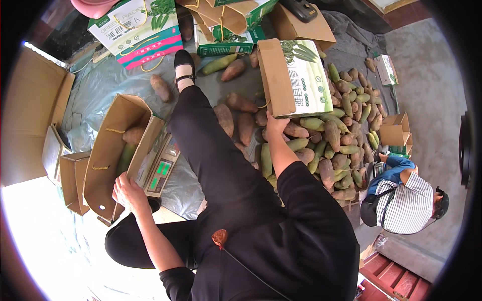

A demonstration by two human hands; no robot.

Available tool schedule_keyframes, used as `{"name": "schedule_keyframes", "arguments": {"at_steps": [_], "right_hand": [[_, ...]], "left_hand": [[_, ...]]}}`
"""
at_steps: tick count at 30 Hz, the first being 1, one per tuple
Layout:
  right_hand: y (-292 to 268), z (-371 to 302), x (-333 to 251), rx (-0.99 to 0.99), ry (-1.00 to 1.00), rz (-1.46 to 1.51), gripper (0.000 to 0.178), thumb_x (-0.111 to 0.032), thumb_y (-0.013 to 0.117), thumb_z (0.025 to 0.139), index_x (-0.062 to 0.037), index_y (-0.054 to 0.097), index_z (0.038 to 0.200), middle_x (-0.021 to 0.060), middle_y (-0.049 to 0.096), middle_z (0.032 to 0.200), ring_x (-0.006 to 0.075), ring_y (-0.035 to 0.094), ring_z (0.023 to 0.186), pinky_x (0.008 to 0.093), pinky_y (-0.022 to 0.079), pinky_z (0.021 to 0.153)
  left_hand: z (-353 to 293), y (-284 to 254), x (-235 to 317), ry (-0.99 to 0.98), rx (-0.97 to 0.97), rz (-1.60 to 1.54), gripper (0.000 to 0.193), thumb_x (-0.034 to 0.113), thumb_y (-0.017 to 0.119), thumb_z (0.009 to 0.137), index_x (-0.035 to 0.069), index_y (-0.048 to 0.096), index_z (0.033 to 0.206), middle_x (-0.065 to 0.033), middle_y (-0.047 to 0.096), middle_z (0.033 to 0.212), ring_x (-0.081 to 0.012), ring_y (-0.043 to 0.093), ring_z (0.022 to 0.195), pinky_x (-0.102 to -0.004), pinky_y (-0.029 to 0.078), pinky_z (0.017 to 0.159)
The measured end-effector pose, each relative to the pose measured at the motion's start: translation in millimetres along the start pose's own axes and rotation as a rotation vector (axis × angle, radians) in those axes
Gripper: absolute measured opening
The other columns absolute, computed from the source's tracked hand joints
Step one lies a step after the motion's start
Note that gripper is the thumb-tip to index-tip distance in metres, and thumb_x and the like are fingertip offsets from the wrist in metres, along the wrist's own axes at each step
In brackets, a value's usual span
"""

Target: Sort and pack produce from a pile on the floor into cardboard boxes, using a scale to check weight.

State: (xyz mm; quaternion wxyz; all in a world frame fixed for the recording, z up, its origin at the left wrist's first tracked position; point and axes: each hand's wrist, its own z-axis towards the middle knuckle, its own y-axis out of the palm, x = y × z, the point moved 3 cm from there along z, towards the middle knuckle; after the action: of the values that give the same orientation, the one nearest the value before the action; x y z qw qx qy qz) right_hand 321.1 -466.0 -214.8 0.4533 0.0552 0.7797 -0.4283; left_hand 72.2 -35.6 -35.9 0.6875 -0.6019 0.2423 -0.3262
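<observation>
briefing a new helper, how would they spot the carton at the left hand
From the big vegetable pile, go left past the outstretched leg to the scale with the green-lit display. Just left of it, the left hand touches the edge of an open brown carton. Unlike the smaller brown box beside it, it shows vegetables inside and yellow cord handles.

Radishes (127, 156) in left box (98, 180); scale display (163, 169) beside; carton (307, 80), radish heap (346, 145) right.
</observation>
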Motion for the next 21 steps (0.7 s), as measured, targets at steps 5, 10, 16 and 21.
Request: {"name": "schedule_keyframes", "arguments": {"at_steps": [5, 10, 16, 21], "right_hand": [[-22.9, 0.6, -19.7, 0.149, 0.0, -0.043, 0.039, -0.006, 0.051, 0.08, 0.0108, 0.044, 0.115, 0.033, 0.057, 0.106, 0.0446, 0.055, 0.105, 0.0463, 0.044, 0.088], [-88.1, 70.3, 9.3, 0.245, -0.169, -0.031, 0.035, -0.016, 0.043, 0.085, 0.0035, 0.057, 0.11, 0.0287, 0.061, 0.103, 0.0442, 0.057, 0.098, 0.0473, 0.044, 0.085], [-162.0, 141.2, -5.8, 0.082, -0.195, 0.16, 0.029, -0.017, 0.04, 0.086, 0.0038, 0.059, 0.092, 0.0166, 0.059, 0.07, 0.0257, 0.057, 0.051, 0.0362, 0.045, 0.041], [-203.3, 180.1, -89.7, 0.068, -0.312, -0.012, 0.037, -0.03, 0.047, 0.09, 0.0031, 0.061, 0.098, 0.0207, 0.065, 0.08, 0.0288, 0.065, 0.059, 0.0388, 0.053, 0.05]], "left_hand": [[0.3, -0.8, 0.2, 0.01, 0.002, -0.001, 0.026, 0.008, 0.06, 0.079, 0.006, 0.058, 0.105, -0.0085, 0.06, 0.099, -0.028, 0.055, 0.098, -0.042, 0.036, 0.091], [3.6, 2.1, 1.7, 0.03, -0.006, -0.011, 0.027, 0.008, 0.06, 0.078, 0.006, 0.057, 0.106, -0.0088, 0.06, 0.099, -0.0286, 0.055, 0.097, -0.0424, 0.036, 0.09], [3.4, 5.6, -4.1, 0.057, 0.02, 0.003, 0.026, 0.01, 0.06, 0.08, 0.007, 0.057, 0.105, -0.0086, 0.06, 0.099, -0.029, 0.056, 0.096, -0.0424, 0.038, 0.087], [5.7, 13.9, -1.9, 0.057, 0.0, 0.007, 0.025, 0.011, 0.059, 0.081, 0.008, 0.057, 0.105, -0.0081, 0.061, 0.1, -0.0284, 0.056, 0.097, -0.0429, 0.038, 0.087]]}}
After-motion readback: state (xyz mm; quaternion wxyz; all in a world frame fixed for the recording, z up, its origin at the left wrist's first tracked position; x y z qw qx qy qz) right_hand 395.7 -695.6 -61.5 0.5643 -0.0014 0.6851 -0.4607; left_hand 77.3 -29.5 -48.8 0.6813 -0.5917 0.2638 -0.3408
